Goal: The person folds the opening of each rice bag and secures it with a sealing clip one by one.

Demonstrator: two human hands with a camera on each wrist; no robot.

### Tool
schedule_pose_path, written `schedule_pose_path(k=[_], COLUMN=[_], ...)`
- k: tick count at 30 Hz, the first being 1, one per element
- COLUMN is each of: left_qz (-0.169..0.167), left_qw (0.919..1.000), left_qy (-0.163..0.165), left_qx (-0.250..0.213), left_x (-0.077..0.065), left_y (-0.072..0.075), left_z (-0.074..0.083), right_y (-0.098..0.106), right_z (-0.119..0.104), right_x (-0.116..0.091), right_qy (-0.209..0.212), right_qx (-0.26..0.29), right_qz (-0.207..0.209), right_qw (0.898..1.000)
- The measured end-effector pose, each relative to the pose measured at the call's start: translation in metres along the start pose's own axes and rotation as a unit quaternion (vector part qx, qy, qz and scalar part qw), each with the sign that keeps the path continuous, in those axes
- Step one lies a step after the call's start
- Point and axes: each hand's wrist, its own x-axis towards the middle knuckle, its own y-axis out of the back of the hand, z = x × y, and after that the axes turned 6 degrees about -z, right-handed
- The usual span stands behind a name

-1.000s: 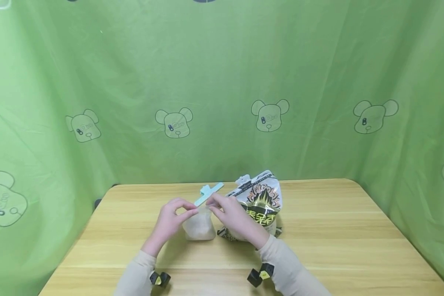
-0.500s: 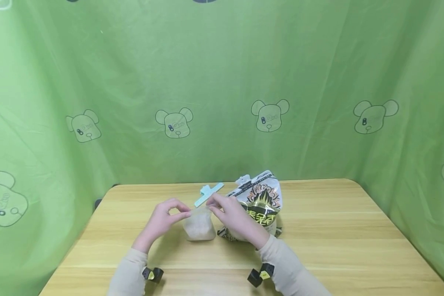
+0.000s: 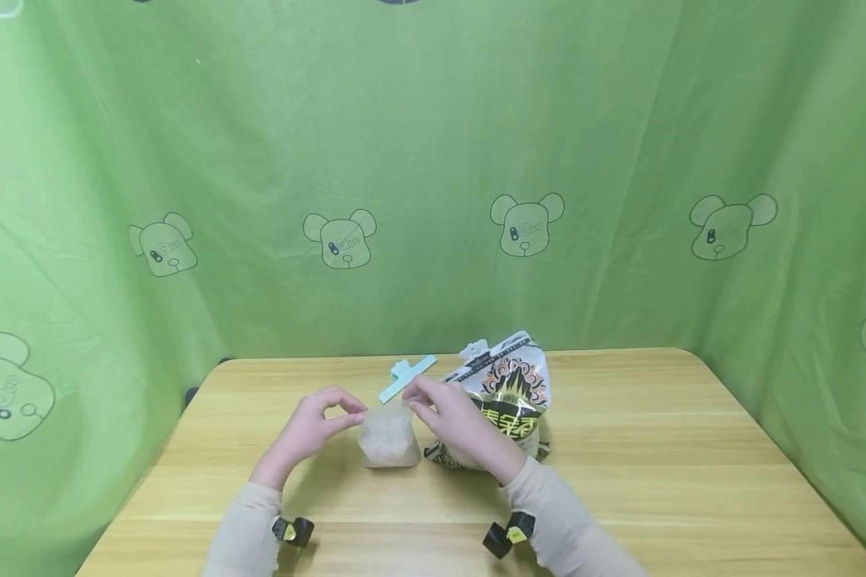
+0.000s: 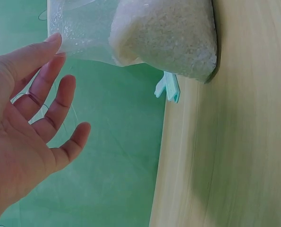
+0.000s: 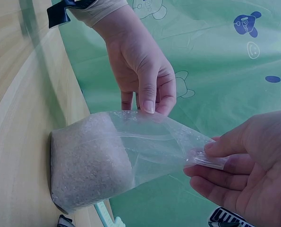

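Note:
A clear plastic bag of rice (image 3: 390,439) stands upright on the wooden table, its lower part filled with white grains. In the right wrist view, the bag's see-through top (image 5: 164,142) is drawn out toward my right hand (image 5: 246,165), whose thumb and fingers pinch the gathered end. My left hand (image 3: 325,421) pinches the bag's left edge between thumb and index finger; in the left wrist view its other fingers (image 4: 62,113) are loosely bent and apart from the plastic. Just behind the bag lies a light-blue sealing clip (image 3: 407,378).
Right of the rice bag, partly behind my right forearm, stands a black, white and gold printed food bag (image 3: 515,393) with a white clip (image 3: 474,351) on its top. A green curtain (image 3: 433,160) with mouse-head prints hangs behind the table (image 3: 657,449).
My left hand has moved left and slightly down, from near the bag's top middle to its left edge. My right hand, the clip and the printed bag have stayed in place.

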Motion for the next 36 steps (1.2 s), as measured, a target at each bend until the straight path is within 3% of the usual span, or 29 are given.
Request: schedule_pose_path(k=[19,27,36], left_qz=[-0.042,-0.04,-0.016], left_qw=[0.9968,0.9944,0.995], left_qy=[0.023,0.062,0.071], left_qx=[-0.063,-0.075,-0.068], left_x=[-0.003,0.002,0.005], left_y=[0.012,0.016,0.019], left_z=[-0.01,-0.012,-0.02], right_y=[0.0,0.002,0.001], right_z=[0.0,-0.001,0.0], right_x=[0.001,0.001,0.002], right_qy=[0.003,-0.01,0.001], right_qx=[0.0,0.005,0.0], right_qz=[-0.003,-0.004,0.0], right_qw=[1.0,1.0,1.0])
